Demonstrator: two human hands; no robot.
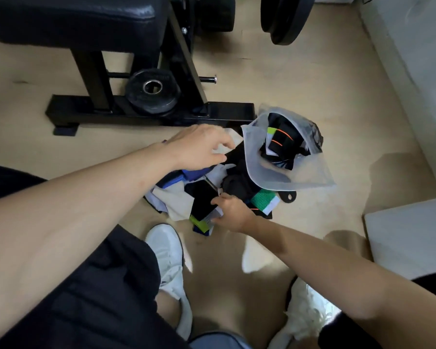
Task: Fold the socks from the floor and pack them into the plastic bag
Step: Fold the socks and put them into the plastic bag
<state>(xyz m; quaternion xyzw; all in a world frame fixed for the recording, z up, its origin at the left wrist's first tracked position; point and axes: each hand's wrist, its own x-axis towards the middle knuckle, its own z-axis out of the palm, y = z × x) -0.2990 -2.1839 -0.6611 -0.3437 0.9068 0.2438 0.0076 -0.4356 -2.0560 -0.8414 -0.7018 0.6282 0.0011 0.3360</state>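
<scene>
Progress stands near the middle of the job, judged from how things lie. The plastic bag (291, 178) lies on the floor (325, 79) with its mouth open toward the person, just beside the foot of a weight bench (86, 26). Several folded socks (280, 139), black with orange and green trim, sit inside the bag; that portion counts as packed. A loose pile of socks (176, 200) lies on the floor between the bag and the person's white shoes (166, 248), and part of it runs under the bag's lower rim. The pile holds black, white, blue, beige and green pieces, none of them visibly folded. The left hand (199, 147) reaches over the far side of the pile, its fingers and thumb closed in a pinch on a beige sock (234, 142). The right hand (233, 212) works the near side, with thumb and fingers curled round the cuff end of a black sock (202, 200). Whether these two socks form a pair cannot be told. Left to do: sort the pile into pairs, fold each pair, and place it in the bag. The bag appears to have room, though its depth is hidden by its own frosted wall. Sealing the bag, if required, is not yet done.
</scene>
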